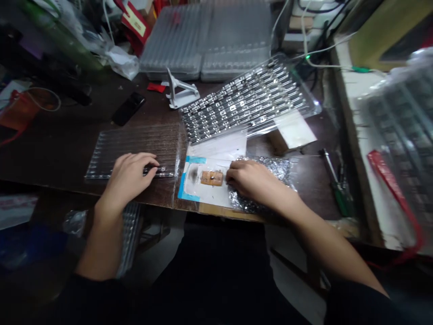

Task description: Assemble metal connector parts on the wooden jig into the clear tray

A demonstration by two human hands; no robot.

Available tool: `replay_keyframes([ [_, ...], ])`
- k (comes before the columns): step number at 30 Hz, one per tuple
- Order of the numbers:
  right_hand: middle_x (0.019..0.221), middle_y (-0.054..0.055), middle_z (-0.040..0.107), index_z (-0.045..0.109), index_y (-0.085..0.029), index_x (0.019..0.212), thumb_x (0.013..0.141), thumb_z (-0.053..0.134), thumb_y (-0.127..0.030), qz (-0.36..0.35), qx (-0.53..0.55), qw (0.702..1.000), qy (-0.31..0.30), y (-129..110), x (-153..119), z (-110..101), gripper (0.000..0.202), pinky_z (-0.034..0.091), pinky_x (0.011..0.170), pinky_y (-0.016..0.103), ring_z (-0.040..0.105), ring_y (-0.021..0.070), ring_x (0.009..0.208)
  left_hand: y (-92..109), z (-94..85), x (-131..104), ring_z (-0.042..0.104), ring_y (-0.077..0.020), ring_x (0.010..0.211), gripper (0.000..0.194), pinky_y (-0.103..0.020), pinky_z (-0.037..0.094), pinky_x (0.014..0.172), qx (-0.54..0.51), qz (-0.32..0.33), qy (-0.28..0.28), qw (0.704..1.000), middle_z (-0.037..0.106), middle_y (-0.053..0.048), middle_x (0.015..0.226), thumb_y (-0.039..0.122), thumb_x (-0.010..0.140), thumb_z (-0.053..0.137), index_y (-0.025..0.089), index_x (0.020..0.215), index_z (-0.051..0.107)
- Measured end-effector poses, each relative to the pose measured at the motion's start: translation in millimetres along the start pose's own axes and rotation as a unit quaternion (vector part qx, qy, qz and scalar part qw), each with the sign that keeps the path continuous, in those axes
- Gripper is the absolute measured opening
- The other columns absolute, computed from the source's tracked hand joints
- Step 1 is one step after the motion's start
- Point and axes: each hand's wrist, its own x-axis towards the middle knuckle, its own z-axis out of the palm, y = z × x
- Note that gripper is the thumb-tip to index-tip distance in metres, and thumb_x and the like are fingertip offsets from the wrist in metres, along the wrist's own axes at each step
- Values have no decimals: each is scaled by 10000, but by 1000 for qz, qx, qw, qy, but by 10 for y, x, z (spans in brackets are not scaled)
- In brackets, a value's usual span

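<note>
My left hand (133,175) rests over the front edge of a clear ribbed tray (135,142), its thumb and index finger close to small metal parts (164,171) in the front groove. Whether it grips one of them cannot be made out. My right hand (248,178) has its fingers curled at the right side of a wooden block (211,178), which lies on a white sheet with blue tape (190,197). What those fingertips hold, if anything, is hidden. Bubble wrap (280,169) lies under and behind the right hand.
A tray full of metal parts (243,101) slants across the back. Nearby are a white stand (182,92), a black phone (128,108), a white-topped box (295,129) and a green-handled screwdriver (341,201). Stacked clear trays (237,31) stand at the rear.
</note>
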Motion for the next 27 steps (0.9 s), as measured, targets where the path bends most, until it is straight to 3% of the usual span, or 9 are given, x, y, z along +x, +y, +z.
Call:
replay_keyframes([
  [3, 915, 91, 717, 697, -136, 924, 960, 517, -117, 2, -8, 1000, -4, -30, -7, -26, 185, 299, 626, 329, 628, 185, 779, 215, -56, 159, 654, -300, 1131, 169, -512, 385, 1083, -15, 30, 18, 999, 727, -39, 1197, 257, 917, 526, 267, 993, 677],
  [7, 919, 107, 728, 693, -124, 947, 961, 506, -127, 15, 14, 1000, -17, -28, -14, -49, 187, 294, 634, 327, 630, 185, 772, 809, -68, 542, 647, -260, 1104, 186, -454, 432, 1033, -91, 107, 34, 989, 722, -34, 1174, 269, 944, 534, 253, 1030, 698],
  [12, 991, 83, 694, 712, -169, 1058, 976, 501, -138, -15, 83, 996, 25, 24, -41, -55, 229, 339, 650, 291, 622, 162, 778, 1577, 95, 1186, 601, -242, 1078, 181, -420, 465, 987, -153, 173, 95, 968, 684, -63, 1095, 239, 944, 584, 214, 1076, 705],
  [16, 1052, 93, 670, 706, -157, 1106, 990, 519, -153, -12, 121, 991, 51, 47, -54, -70, 220, 395, 696, 265, 626, 162, 825, 1934, 245, 1605, 583, -275, 1081, 110, -450, 477, 987, -143, 180, 124, 965, 649, -83, 1034, 218, 903, 648, 176, 980, 715],
  [21, 1036, 99, 688, 716, -141, 1046, 1000, 519, -179, -25, 157, 985, 64, 69, -30, -43, 206, 430, 743, 268, 648, 172, 859, 1999, 255, 1712, 592, -297, 1100, 60, -461, 492, 977, -141, 174, 89, 970, 637, -97, 1034, 201, 901, 642, 161, 894, 686],
  [24, 1019, 97, 704, 727, -152, 1035, 992, 525, -183, -18, 161, 984, 75, 90, -13, -14, 209, 428, 729, 275, 657, 180, 853, 1865, 156, 1504, 627, -240, 1038, 98, -418, 515, 942, -215, 184, 99, 954, 651, -65, 1036, 201, 945, 570, 183, 990, 655],
  [27, 1020, 91, 719, 735, -161, 1046, 960, 536, -137, -2, 157, 984, 83, 93, -3, -12, 219, 430, 731, 283, 671, 193, 862, 1657, 87, 1134, 649, -181, 949, 132, -355, 541, 881, -297, 167, 90, 936, 665, -30, 984, 203, 956, 526, 204, 1057, 611],
])
